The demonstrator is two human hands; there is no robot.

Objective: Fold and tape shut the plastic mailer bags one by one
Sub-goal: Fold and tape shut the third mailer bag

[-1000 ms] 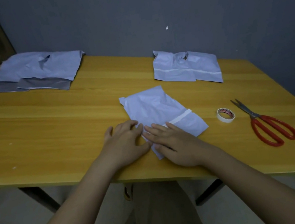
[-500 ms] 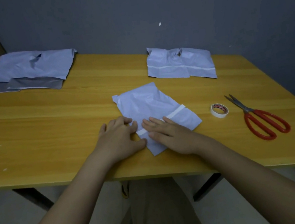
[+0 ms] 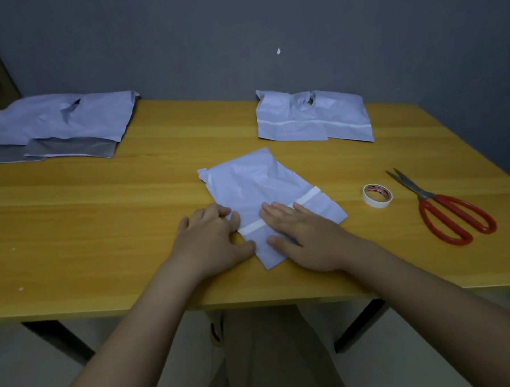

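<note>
**Now both hands press a folded mailer flat**

Near the front edge of the wooden table (image 3: 84, 228) lies a folded white mailer bag (image 3: 263, 188), set at a slant, with a strip of white tape (image 3: 310, 197) running across its nearer half. The right hand (image 3: 301, 236) lies flat on the bag, fingers straight and together, covering the middle of the tape strip; its grip is apart and clamps nothing. The left hand (image 3: 211, 244) rests at the bag's left edge, fingers slightly bent with the tips touching the plastic, thumb on the bag's near corner; it too holds nothing.

Just to the right of the bag sits a small roll of tape (image 3: 377, 194), and beside that a pair of red-handled scissors (image 3: 445, 208), blades pointing toward the wall. At the back right of the table lie two folded mailers (image 3: 311, 116), side by side and overlapping, each with a tape line across it. At the back left corner is a loose pile of unfolded mailers (image 3: 50, 129), grey flaps showing along the near side.
</note>
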